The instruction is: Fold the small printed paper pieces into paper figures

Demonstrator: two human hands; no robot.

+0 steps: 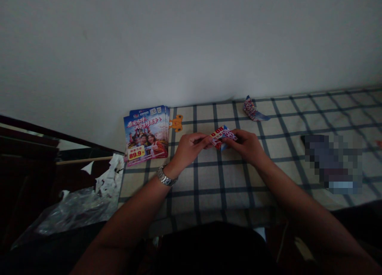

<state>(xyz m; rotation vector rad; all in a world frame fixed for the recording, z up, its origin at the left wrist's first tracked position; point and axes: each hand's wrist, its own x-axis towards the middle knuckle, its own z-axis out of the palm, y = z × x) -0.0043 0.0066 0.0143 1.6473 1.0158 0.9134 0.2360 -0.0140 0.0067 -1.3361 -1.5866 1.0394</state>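
Observation:
Between my two hands is a small folded flyer (220, 134), printed in red, yellow, white and blue. My left hand (192, 146) pinches its left side with thumb and fingers; a silver wristwatch (166, 176) is on that wrist. At the flyer's right side my right hand (245, 144) grips it, the thumb lying across the front. To the left lies a stack of printed flyers (146, 136) with pink and blue artwork and "89.9" on the top sheet. Another folded flyer (253, 110) rests by itself near the wall, beyond my right hand.
A checked cloth (205, 187) covers the surface, which meets a pale wall (191, 44). At the right lies a dark, pixelated object (326, 159). Clear plastic wrap (77, 211) and torn white paper (110, 175) lie left of the edge. A bear figure (176, 123) shows beside the stack.

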